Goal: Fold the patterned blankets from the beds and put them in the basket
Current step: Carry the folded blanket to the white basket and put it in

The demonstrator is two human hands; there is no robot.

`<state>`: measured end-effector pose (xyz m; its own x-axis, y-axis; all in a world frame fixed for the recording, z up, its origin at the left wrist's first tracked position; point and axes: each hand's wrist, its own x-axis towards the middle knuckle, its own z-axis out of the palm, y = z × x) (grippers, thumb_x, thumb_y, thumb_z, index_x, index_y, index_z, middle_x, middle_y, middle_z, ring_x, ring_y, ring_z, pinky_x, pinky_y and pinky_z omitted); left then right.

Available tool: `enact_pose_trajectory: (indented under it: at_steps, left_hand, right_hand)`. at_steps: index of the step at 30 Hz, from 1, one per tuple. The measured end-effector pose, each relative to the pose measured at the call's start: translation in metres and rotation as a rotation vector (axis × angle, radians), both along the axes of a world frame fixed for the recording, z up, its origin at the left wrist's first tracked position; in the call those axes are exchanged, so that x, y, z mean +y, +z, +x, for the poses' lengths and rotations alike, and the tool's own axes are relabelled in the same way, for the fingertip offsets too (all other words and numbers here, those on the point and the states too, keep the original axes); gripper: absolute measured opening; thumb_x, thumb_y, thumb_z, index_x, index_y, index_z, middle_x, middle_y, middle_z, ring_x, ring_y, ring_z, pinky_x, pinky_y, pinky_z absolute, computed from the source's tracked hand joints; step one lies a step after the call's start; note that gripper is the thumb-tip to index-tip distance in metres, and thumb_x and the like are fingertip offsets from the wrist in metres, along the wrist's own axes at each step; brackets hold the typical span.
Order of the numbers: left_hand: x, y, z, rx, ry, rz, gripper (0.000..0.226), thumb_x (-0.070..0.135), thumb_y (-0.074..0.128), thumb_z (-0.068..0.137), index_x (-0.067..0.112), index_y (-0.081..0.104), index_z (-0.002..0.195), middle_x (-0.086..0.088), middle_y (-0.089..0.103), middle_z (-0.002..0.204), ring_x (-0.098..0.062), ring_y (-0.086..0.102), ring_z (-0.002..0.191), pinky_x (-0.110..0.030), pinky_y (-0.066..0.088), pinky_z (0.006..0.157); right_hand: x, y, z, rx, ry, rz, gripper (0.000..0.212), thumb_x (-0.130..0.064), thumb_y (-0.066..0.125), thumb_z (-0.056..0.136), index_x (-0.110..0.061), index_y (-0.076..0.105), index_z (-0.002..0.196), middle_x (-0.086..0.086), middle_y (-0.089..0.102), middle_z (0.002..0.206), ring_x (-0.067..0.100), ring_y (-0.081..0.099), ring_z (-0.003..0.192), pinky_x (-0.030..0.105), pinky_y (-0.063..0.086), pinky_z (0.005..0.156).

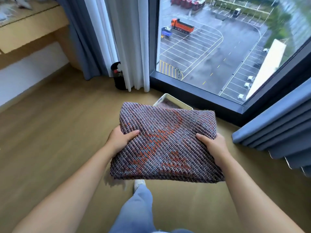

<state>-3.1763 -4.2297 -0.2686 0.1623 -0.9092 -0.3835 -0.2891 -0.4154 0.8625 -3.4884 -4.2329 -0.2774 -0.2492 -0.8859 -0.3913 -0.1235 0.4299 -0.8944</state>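
Wooden flooring (50, 132) is bordered by a window (210, 47); most of the white basket (170, 98) is hidden by the folded blanket (166, 145), gripped by left hand (120, 140) and right hand (212, 146).

**Folded blanket held in front of the basket at the window**

The folded purple-and-orange knitted blanket (166, 142) is held above the light wooden floor (50, 123). The left hand (120, 140) grips its left edge and the right hand (212, 147) its right edge. Just behind its far edge sits the white plastic basket (170, 98), with patterned cloth in it, close to the dark-framed window (218, 47). Left of the basket, a black cylindrical bin (119, 78) stands at the foot of the white sheer curtain (127, 39). A blue pleated curtain (277, 128) hangs at the right, and a wooden bed frame (30, 31) lies far left.
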Motion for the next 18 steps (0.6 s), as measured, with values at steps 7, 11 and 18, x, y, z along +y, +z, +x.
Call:
enact_pose_trajectory:
  at_steps: [7,11,18]
  left_hand:
    - [-0.177,-0.007,-0.002,0.03,-0.18,0.079,0.045,0.027,0.069,0.081,0.012,0.051,0.119,-0.007,0.061,0.119,-0.025,0.058,0.105,-0.045,0.043,0.098]
    - [-0.265,-0.017,-0.024,0.073,-0.275,0.129,0.04,0.022,0.067,0.083,0.013,0.051,0.119,-0.007,0.061,0.119,-0.025,0.059,0.105,-0.047,0.043,0.099]
    - [-0.409,-0.06,-0.083,0.065,-0.395,0.189,0.046,0.019,0.066,0.084,0.01,0.049,0.125,-0.008,0.06,0.122,-0.026,0.057,0.108,-0.048,0.042,0.1]
  right_hand:
    - [-0.11,-0.012,0.007,0.041,-0.208,0.037,0.042,-0.028,0.078,0.07,-0.014,0.062,0.106,0.005,0.069,0.103,0.025,0.065,0.094,0.048,0.05,0.091]
    - [-0.164,-0.024,-0.006,0.076,-0.335,0.073,0.048,-0.032,0.078,0.068,-0.013,0.06,0.108,0.005,0.067,0.106,0.025,0.063,0.096,0.048,0.049,0.091]
    - [-0.275,-0.066,-0.044,0.101,-0.475,0.142,0.043,-0.03,0.078,0.069,-0.014,0.061,0.105,0.006,0.067,0.105,0.025,0.063,0.095,0.043,0.05,0.089]
